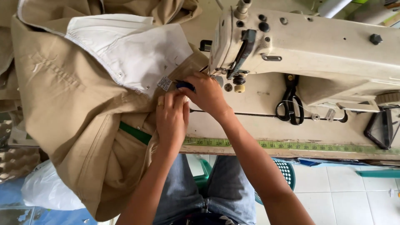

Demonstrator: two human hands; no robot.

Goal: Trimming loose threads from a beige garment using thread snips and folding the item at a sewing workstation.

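A tan garment (71, 104) with a white inner lining (133, 50) lies spread over the left of the sewing table and hangs off its edge. My left hand (171, 118) presses on the garment's fabric near a small white label (165, 83). My right hand (206, 95) pinches a small dark blue tool (185, 86) at the fabric, just left of the needle area of a cream sewing machine (308, 46). A green strip (135, 133) shows in a fold of the garment below my left hand.
Black scissors (290, 102) lie on the machine bed to the right. A yellow-green measuring tape (291, 145) runs along the table's front edge. A black frame piece (381, 127) sits far right. A white plastic bag (46, 189) rests on the floor at left.
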